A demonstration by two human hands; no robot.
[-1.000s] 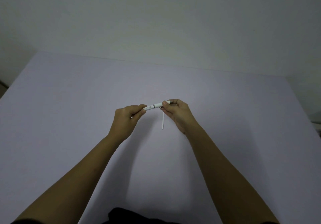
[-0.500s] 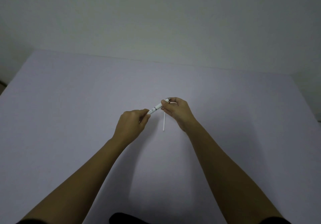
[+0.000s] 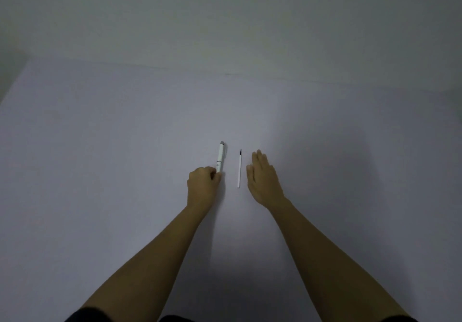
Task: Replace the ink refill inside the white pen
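The white pen (image 3: 220, 156) lies on the table, pointing away from me, with its grey end far. My left hand (image 3: 203, 186) has its fingers closed around the pen's near end. A thin white ink refill (image 3: 239, 169) with a dark tip lies on the table just right of the pen, parallel to it. My right hand (image 3: 263, 179) hovers flat and open just right of the refill, holding nothing.
The pale lavender table (image 3: 112, 146) stretches wide on all sides; its far edge meets a plain grey wall (image 3: 225, 21). Both forearms reach in from the bottom of the view.
Both hands held the pen above the table before. Now the pen is down on the table in my left hand alone, and my right hand has let go and opened.
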